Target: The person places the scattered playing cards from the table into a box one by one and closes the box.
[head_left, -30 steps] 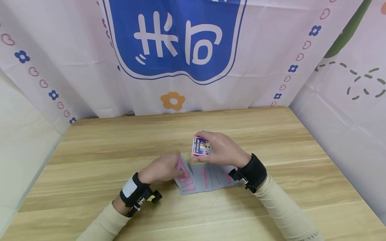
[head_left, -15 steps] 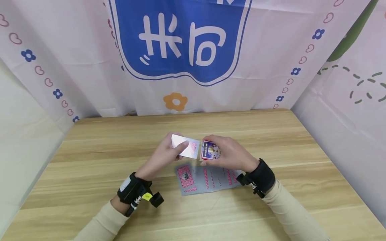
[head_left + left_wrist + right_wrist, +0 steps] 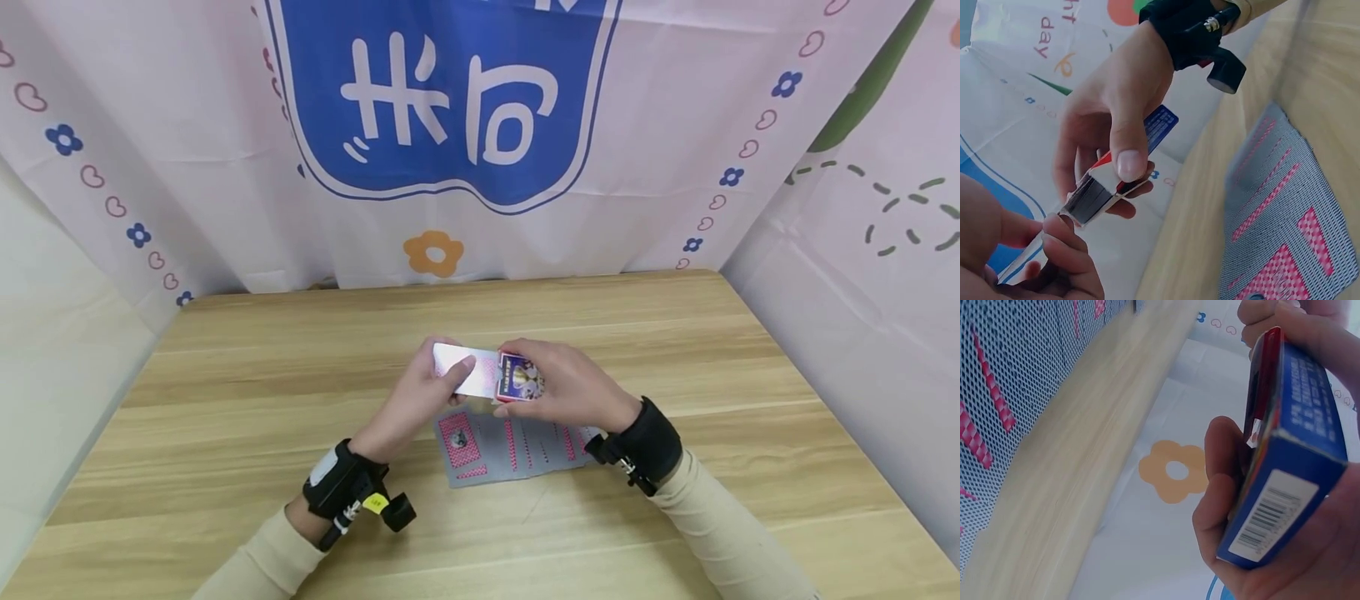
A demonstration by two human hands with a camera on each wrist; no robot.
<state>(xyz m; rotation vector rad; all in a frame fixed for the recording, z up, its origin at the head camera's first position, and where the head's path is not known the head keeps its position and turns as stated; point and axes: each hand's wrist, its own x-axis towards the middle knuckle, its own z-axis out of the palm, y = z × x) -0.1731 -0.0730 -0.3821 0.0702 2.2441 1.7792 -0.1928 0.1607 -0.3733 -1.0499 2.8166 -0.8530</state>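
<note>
1. Just beyond the gray woven mat (image 3: 513, 450), between the two hands, a pale card (image 3: 482, 378) and a small blue-and-red box (image 3: 517, 380) meet.
2. The left hand (image 3: 426, 388) pinches the card, with the thumb laid across its upper face and the fingers underneath.
3. The right hand (image 3: 567, 387) grips the box, its fingers bent round the near and far sides.
4. The card's right edge stands at the box's left-hand mouth; whether any of it is inside, I cannot tell.
5. Seen from the left wrist, a dark block fills part of that mouth.
6. A white barcode label (image 3: 1274, 514) sits on one of the box's narrow faces.
7. Pink patches mark the mat, which lies flat on the wooden table (image 3: 330, 350), nearer than the box.
8. At the table's far edge hangs a white printed cloth (image 3: 225, 200).
</note>
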